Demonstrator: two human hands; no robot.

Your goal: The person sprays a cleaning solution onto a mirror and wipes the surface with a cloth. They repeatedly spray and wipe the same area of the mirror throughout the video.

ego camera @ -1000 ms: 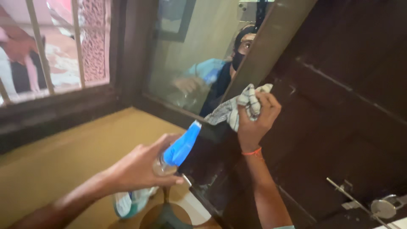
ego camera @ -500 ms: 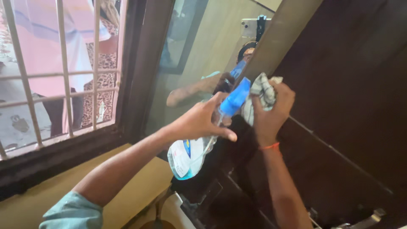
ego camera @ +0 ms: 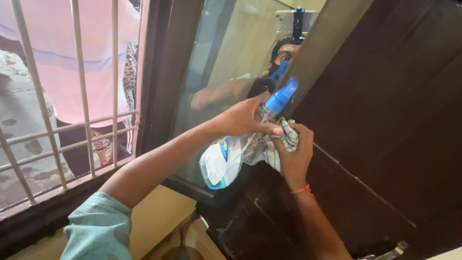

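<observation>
Head view looks down on our left hand [ego camera: 243,118], which wraps its fingers around the neck of a clear plastic spray bottle with a blue trigger nozzle [ego camera: 250,139], the forefinger lying along the trigger end and the nozzle tipped up toward the tall framed mirror panel [ego camera: 226,72] set in the dark wooden wardrobe door [ego camera: 385,125]. Our right hand [ego camera: 293,154], with an orange thread band [ego camera: 302,189] at the wrist, has its fingers clenched on a bunched checked grey-and-white cloth [ego camera: 276,144], held just beside the bottle's body and touching it. The bottle hangs tilted, its base near the mirror's lower frame and its nozzle close to the glass. To do this spraying well, we judge that the nozzle should face the glass squarely and stand a little off it, so the mist spreads rather than runs; a short squeeze is likely enough, with the cloth kept clear of the spray path but near, ready to catch drips before they reach the wood below. A barred window with pale metal rods [ego camera: 82,96] stands to the left, and beyond it is a person in a pink top [ego camera: 57,58].
</observation>
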